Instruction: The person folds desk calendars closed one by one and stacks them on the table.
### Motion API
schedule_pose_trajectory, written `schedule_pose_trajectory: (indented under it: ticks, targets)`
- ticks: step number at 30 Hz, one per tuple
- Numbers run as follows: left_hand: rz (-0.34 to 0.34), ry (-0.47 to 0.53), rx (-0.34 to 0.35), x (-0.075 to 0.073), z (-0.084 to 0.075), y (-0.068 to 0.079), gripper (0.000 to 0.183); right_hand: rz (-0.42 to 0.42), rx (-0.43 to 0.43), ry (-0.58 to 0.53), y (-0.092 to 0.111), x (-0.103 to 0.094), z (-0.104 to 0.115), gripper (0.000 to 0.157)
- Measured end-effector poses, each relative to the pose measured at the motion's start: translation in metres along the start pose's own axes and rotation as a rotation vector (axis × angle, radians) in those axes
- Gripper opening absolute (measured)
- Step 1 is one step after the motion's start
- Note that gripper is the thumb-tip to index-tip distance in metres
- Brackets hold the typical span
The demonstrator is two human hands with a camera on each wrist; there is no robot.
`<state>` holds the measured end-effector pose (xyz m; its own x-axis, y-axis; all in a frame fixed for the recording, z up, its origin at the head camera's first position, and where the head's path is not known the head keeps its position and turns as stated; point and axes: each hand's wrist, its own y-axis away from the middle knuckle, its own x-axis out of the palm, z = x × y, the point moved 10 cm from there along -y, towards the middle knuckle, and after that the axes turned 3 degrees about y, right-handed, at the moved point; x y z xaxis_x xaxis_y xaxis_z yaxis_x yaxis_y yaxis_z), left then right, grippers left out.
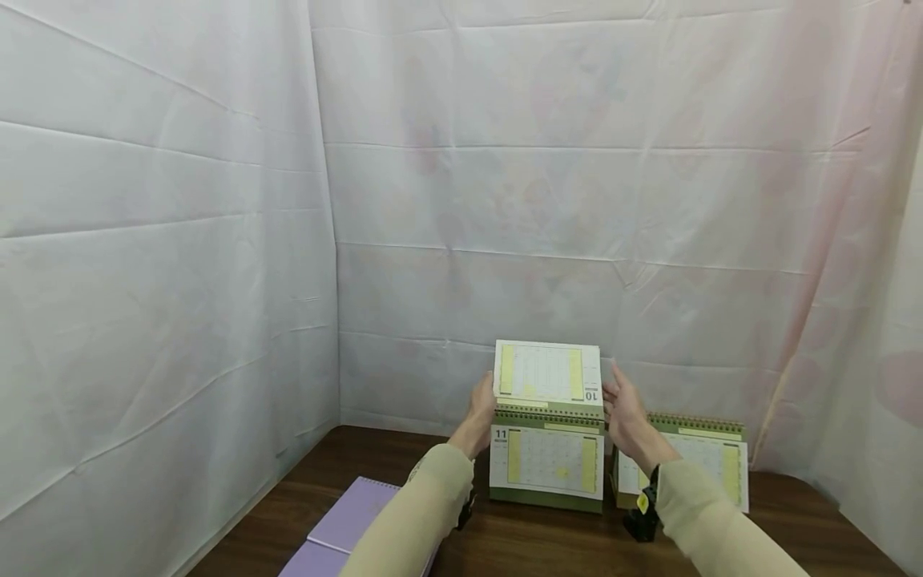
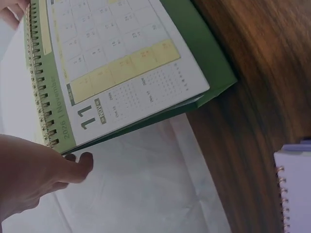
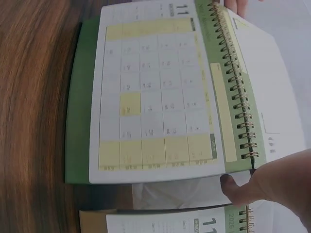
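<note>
A green spiral-bound desk calendar point(image 1: 546, 461) stands on the table, its front page showing 11, November 2026. Above its coil a raised page point(image 1: 548, 373) marked 10 appears upside down. My left hand point(image 1: 477, 417) is at the left edge of that page, near the coil. In the left wrist view its loosely bent fingers point(image 2: 73, 170) lie beside the calendar's edge, pinching nothing visible. My right hand point(image 1: 627, 409) is at the opposite edge, fingers relaxed. From the right wrist, a digit shows close to the coil's end; the other fingers are hidden.
A second, similar calendar point(image 1: 710, 465) stands to the right, partly behind my right forearm. On the left lies an open purple spiral-bound item point(image 1: 353, 513), partly covered by my left sleeve. Pale cloth walls point(image 1: 476, 200) rise behind and beside the dark wooden table point(image 1: 288, 497).
</note>
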<state>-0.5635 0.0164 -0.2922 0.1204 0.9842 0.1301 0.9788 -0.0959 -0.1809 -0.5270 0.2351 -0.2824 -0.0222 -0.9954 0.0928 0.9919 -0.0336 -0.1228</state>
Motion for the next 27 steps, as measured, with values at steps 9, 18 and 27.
schedule_pose_trajectory:
  ticks: [9,18,27]
  targets:
    - [-0.099,0.091,-0.014,-0.007,0.009,-0.002,0.042,-0.022,0.019,-0.158,0.005,0.004,0.002,0.096]
    - [-0.112,0.229,0.056,-0.004,0.008,0.000,0.053,-0.017,0.068,-0.251,0.017,0.004,0.004,0.086]
    - [-0.103,0.365,0.041,-0.005,0.011,0.001,0.053,0.029,0.077,-0.124,0.021,0.002,0.003,0.081]
